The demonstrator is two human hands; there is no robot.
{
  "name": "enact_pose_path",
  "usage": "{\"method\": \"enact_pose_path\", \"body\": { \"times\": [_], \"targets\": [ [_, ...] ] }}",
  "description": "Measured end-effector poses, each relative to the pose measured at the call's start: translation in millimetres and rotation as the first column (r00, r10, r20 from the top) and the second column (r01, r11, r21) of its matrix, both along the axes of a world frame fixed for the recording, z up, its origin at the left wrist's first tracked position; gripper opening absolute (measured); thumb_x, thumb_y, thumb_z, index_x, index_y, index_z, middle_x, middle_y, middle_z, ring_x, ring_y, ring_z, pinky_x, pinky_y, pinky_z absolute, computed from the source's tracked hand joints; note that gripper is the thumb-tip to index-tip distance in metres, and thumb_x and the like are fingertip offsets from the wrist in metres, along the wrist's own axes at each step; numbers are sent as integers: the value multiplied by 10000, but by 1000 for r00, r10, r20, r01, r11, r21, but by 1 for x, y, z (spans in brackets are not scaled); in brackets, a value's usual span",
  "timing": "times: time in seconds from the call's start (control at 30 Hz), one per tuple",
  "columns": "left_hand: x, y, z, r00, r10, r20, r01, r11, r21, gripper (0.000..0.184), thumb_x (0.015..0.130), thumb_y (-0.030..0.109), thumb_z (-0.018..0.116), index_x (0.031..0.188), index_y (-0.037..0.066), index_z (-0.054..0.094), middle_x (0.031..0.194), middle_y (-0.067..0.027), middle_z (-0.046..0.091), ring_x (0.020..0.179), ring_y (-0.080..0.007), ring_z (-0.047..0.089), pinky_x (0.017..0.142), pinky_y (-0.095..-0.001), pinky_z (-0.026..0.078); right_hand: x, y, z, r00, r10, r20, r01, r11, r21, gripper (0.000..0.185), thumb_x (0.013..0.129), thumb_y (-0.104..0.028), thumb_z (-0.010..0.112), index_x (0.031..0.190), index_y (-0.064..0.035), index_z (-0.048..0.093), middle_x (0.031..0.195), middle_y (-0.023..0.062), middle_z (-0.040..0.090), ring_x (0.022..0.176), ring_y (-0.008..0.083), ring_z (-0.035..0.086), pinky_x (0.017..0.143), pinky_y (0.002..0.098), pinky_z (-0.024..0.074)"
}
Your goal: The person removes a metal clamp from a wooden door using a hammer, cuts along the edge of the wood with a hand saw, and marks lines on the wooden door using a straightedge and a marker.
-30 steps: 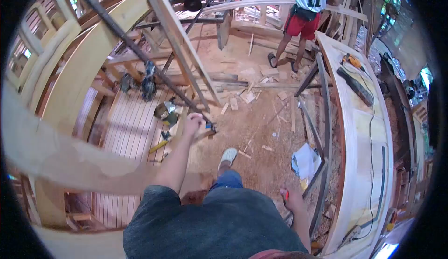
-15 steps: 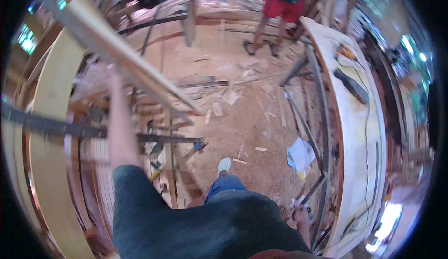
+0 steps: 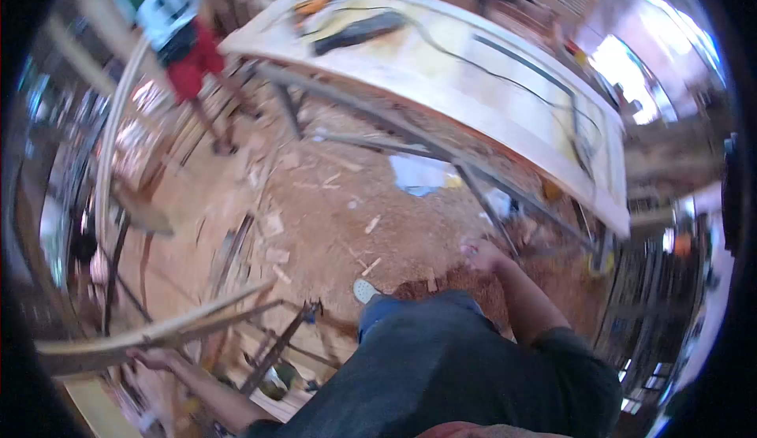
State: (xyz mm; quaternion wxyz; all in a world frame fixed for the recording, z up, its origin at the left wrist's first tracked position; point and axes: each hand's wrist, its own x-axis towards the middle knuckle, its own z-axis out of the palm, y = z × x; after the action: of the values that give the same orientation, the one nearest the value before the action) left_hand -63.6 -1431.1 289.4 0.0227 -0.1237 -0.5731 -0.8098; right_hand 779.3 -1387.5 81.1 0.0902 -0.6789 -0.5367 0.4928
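Note:
Two long strips of wood lie close together at the lower left, a pale wooden board [image 3: 197, 312] above a darker one. My left hand [image 3: 154, 357] is at the near edge of these boards, its fingers closed against the wood. My right hand [image 3: 485, 255] hangs over the sawdust-covered floor beside the table frame. Its fingers look curled, and motion blur hides what is in them. Below the boards, a dark metal bar [image 3: 272, 351] with a blue clamp-like end [image 3: 311, 309] slants up from the left.
A long table [image 3: 489, 115] with a pale panel top holds an orange power tool [image 3: 311, 6], a dark tool or sleeve [image 3: 359, 32] and a cord. A person in red shorts [image 3: 185, 67] stands at its far end. Wood scraps [image 3: 372, 225] and a white sheet [image 3: 422, 174] lie below.
My view has swung to the right, so the table now spans the top. The boards at my left hand have dropped to the lower left. My right hand has come forward from my side.

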Motion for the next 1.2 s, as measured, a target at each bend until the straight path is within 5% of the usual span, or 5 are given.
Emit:
{"method": "enact_pose_path", "body": {
  "times": [0.2, 0.47, 0.9, 1.0, 1.2],
  "targets": [
    [113, 135, -48, 666, -449, -595, 444, 880, -167, 482, 1032, 554, 505, 1029, 74, 544, 887, -57, 516, 824, -191, 515, 790, -355, 424, 78, -137, 8, 968, -192, 164, 196, 980, -10, 343, 1056, -356, 561, 1027, -33, 671, 719, 62, 661, 630, 168, 635, 603, 364, 520],
    [613, 188, 48, 54, -988, -145, 974, 84, -209, 347, 1022, 497, 592, 932, 163, 568, 681, 34, 468, 536, -70, 427, 473, -215, 319, 229, -427, -127, 668, -738, 92, 712, 670, 210, 347, 1032, -372, 605, 990, -33, 666, 805, 116, 697, 715, 205, 714, 637, 438, 562],
    [1109, 30, 37, -534, -845, -12, 720, -447, -531, 569, 1038, 599, 532, 754, 106, 525, 590, -7, 497, 531, -103, 473, 512, -274, 354, 250, -618, 0, 149, -987, 53, 977, 156, 149, 368, 1073, -368, 554, 1029, -5, 590, 801, 109, 662, 715, 184, 710, 608, 343, 580],
    [1186, 5, 26, -560, -826, 63, 664, -493, -563, 610, 1000, 650, 563, 747, 96, 526, 593, -6, 485, 538, -110, 481, 518, -281, 366, 288, -621, -17, 241, -966, 92, 949, 255, 188, 362, 1078, -348, 540, 1050, 7, 604, 799, 125, 681, 724, 186, 713, 631, 336, 587],
    [1328, -13, 21, -496, -851, 175, 689, -508, -517, 540, 980, 593, 650, 791, 96, 552, 592, 15, 455, 535, -92, 483, 522, -261, 385, 392, -645, -15, -143, -989, -34, 977, -136, -165, 335, 1069, -310, 569, 1192, -6, 635, 842, 105, 702, 739, 189, 712, 651, 337, 573]
  ]
}}
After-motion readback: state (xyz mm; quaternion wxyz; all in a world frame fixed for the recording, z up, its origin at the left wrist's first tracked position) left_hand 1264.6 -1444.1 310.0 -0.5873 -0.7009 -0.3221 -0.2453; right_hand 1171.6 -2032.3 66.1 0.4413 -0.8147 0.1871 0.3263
